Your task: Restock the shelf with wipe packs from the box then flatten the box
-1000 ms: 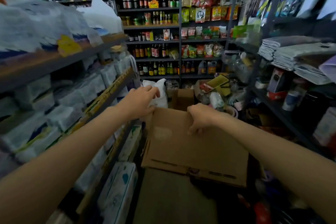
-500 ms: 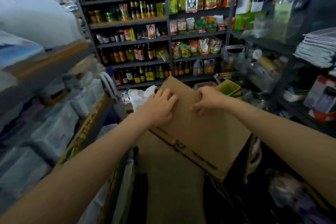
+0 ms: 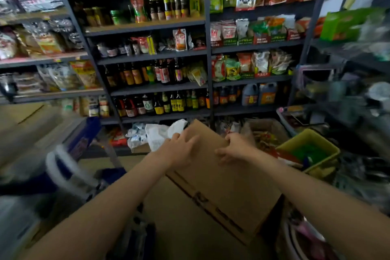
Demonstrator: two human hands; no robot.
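Note:
A flattened brown cardboard box [image 3: 228,188] is held tilted in front of me, its far corner pointing up toward the back shelves. My left hand [image 3: 180,150] lies on its upper left face with the fingers spread and fairly straight. My right hand [image 3: 234,149] grips the upper right edge with curled fingers. No wipe packs are clearly visible; the left shelving is blurred.
Shelves of sauce bottles [image 3: 160,74] and snack bags [image 3: 249,67] face me. A white plastic bag [image 3: 162,135] lies on the floor behind the box. A yellow-green bin [image 3: 310,152] stands at the right, among cluttered goods. A blurred blue and white object [image 3: 63,167] is at the left.
My view has swung right, away from the wipe shelf toward the back shelves. The flattened box has risen and tilted up, and both hands moved with it toward its top corner.

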